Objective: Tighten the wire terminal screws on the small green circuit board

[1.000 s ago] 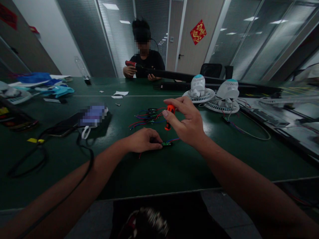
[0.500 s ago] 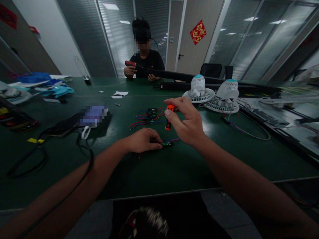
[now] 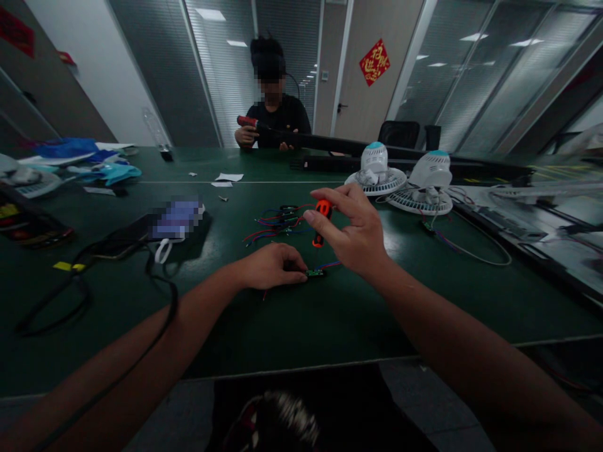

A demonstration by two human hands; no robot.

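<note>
Upright in my right hand (image 3: 355, 229) is a screwdriver (image 3: 321, 225) with an orange and black handle, gripped between thumb and fingers. Its thin shaft points down at a small green circuit board (image 3: 315, 273); whether the tip touches is too faint to tell. My left hand (image 3: 276, 265) pinches the left end of that board against the table. Red and blue wires (image 3: 330, 264) run from the board's right side, and a wire end pokes out under my left hand. Just beyond my hands lie several similar boards with red and blue wires (image 3: 282, 221).
White fan heads (image 3: 419, 182) rest at the right, beside a long frame with panels (image 3: 509, 220). At left are a phone (image 3: 176, 220) and a black cable (image 3: 174, 295). Across the green table (image 3: 330, 333) a person (image 3: 282, 119) holds a red power tool (image 3: 247, 121).
The fingers of my right hand have shifted slightly around the screwdriver handle, the thumb moving a little left. My left hand and the circuit board stay put.
</note>
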